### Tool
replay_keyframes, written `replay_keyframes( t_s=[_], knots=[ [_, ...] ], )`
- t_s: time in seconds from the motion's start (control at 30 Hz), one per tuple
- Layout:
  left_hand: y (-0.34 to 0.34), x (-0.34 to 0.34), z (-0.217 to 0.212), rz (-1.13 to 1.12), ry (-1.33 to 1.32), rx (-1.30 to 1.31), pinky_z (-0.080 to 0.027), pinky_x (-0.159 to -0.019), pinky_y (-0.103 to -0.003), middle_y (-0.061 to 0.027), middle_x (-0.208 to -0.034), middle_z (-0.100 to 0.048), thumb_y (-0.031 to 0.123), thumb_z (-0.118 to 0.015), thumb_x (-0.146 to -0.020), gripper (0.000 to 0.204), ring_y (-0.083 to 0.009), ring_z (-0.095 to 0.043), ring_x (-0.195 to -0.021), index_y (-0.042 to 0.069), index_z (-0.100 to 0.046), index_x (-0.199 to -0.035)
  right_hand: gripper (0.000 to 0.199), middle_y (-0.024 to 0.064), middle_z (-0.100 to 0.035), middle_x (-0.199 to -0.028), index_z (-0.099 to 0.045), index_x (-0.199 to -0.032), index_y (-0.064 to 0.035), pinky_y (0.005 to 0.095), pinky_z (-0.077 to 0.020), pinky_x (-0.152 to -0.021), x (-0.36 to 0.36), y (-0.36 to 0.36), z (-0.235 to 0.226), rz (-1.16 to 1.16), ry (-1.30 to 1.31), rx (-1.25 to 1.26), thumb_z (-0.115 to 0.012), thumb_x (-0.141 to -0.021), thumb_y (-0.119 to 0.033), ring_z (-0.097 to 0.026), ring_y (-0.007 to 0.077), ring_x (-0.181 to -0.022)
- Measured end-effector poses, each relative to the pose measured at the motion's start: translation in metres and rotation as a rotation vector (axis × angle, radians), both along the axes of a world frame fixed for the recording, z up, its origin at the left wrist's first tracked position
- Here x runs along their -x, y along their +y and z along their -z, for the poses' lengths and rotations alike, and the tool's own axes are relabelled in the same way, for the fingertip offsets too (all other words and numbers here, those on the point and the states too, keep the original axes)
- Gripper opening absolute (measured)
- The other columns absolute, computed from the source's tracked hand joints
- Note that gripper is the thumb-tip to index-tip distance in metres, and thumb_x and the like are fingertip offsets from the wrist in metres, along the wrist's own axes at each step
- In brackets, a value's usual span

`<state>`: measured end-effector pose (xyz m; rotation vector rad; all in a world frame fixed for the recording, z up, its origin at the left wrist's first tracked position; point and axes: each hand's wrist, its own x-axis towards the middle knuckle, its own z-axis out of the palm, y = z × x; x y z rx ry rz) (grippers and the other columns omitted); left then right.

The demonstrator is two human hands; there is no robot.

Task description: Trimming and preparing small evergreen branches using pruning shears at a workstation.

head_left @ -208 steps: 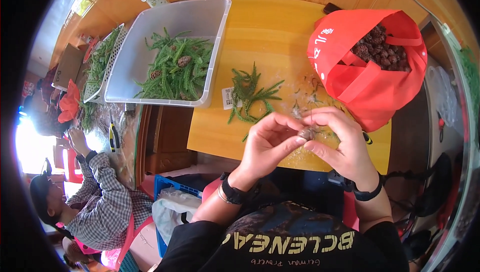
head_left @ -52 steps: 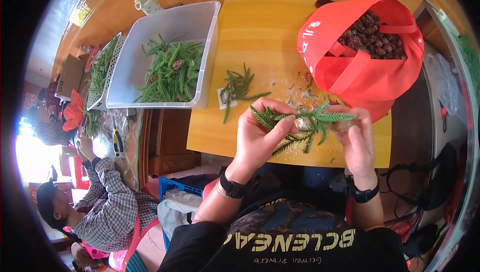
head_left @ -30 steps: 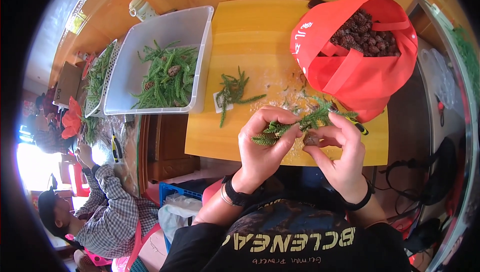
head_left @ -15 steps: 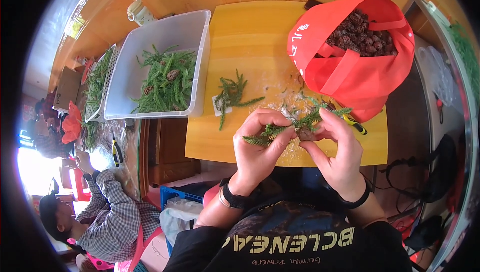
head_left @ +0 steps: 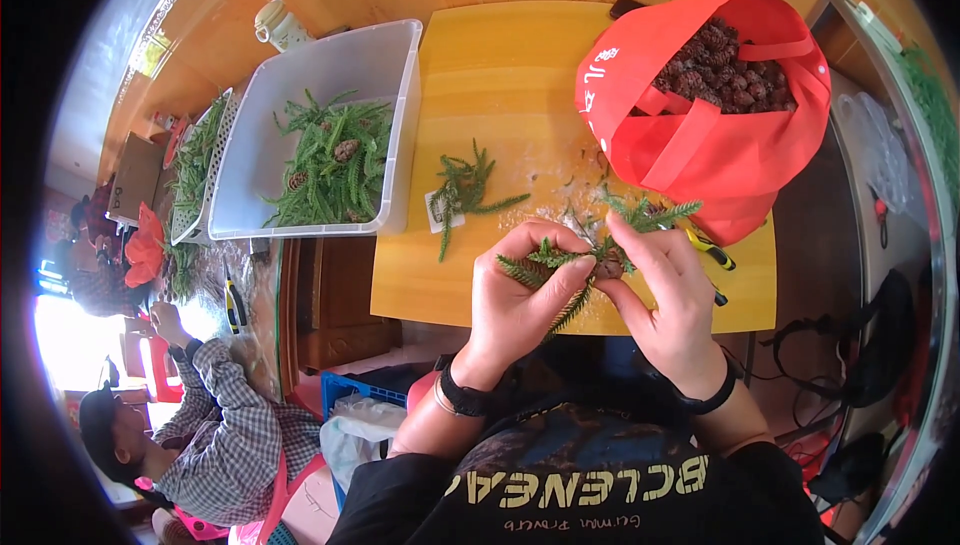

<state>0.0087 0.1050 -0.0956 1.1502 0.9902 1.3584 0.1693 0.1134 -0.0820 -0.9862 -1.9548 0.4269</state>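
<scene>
Over the near edge of the yellow table, my left hand (head_left: 520, 295) pinches a green pine sprig (head_left: 655, 215) between thumb and fingers. A small brown pine cone (head_left: 608, 267) sits at the sprig's middle. My right hand (head_left: 672, 307) is curled round the other side, its thumb at the cone and its index finger up against the needles. The fingers partly hide the cone and where it joins the sprig. To the left on the table lies another green sprig (head_left: 465, 193), partly over a small white card.
A red bag (head_left: 650, 145) full of pine cones (head_left: 725, 70) stands at the far right, with yellow-black pliers (head_left: 712, 250) beside it. A clear plastic bin (head_left: 403, 125) of green sprigs (head_left: 335, 165) is at the left. Another person (head_left: 225, 435) sits at the far left.
The sprig has turned in my hands, and one needled branch now points down below the left thumb. My right index finger has moved left and up along the sprig.
</scene>
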Motion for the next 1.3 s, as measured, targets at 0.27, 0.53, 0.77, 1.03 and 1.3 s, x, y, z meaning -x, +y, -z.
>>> replay_keyframes(
  t_s=[0.27,0.53,0.77,1.03,1.3],
  knots=[
    [0.009,-0.011,0.004,0.025,-0.032,-0.021,-0.045,-0.070,-0.023,-0.0034,-0.088,-0.057,-0.001,-0.062,-0.082,0.012,-0.0085,-0.054,-0.081,0.000,-0.055,-0.092,0.046,0.0101,-0.057,-0.090,-0.057,-0.105,-0.0020,0.0306,-0.0464,-0.067,-0.003,0.012,0.003,-0.028,0.080,0.044,-0.072,-0.063,0.007,-0.056,0.0240,-0.077],
    [0.016,-0.021,0.013,-0.026,0.235,-0.365,-0.047,-0.079,-0.028,-0.0103,-0.096,-0.055,-0.011,-0.066,-0.072,0.029,-0.0163,-0.055,-0.089,0.003,-0.049,-0.092,0.044,0.0102,-0.058,-0.091,-0.057,-0.103,-0.0017,0.0306,-0.0468,-0.068,-0.013,0.016,-0.001,-0.006,0.059,0.062,-0.071,-0.063,0.008,-0.057,0.0246,-0.078],
    [0.013,-0.023,0.008,0.007,0.247,-0.420,-0.049,-0.080,-0.031,-0.0147,-0.102,-0.059,-0.010,-0.069,-0.072,0.031,-0.0194,-0.058,-0.093,0.002,-0.051,-0.094,0.045,0.0098,-0.057,-0.088,-0.057,-0.103,-0.0015,0.0298,-0.0470,-0.066,-0.021,0.013,-0.009,-0.012,0.070,0.050,-0.071,-0.061,0.008,-0.057,0.0234,-0.075],
    [0.013,-0.030,0.006,0.047,0.248,-0.486,-0.050,-0.080,-0.032,-0.0177,-0.102,-0.061,-0.010,-0.069,-0.071,0.030,-0.0228,-0.060,-0.094,0.003,-0.052,-0.091,0.046,0.0090,-0.056,-0.086,-0.058,-0.103,-0.0022,0.0289,-0.0472,-0.064,-0.030,0.008,-0.015,-0.017,0.063,0.036,-0.071,-0.060,0.009,-0.056,0.0222,-0.074],
    [0.012,-0.033,0.003,-0.029,0.288,-0.544,-0.053,-0.076,-0.035,-0.0154,-0.097,-0.063,-0.013,-0.071,-0.067,0.033,-0.0250,-0.062,-0.090,0.003,-0.053,-0.089,0.048,0.0089,-0.056,-0.087,-0.059,-0.105,-0.0019,0.0298,-0.0457,-0.063,-0.047,0.003,-0.038,-0.102,0.006,0.078,-0.076,-0.060,0.000,-0.056,0.0226,-0.075]
  ],
)
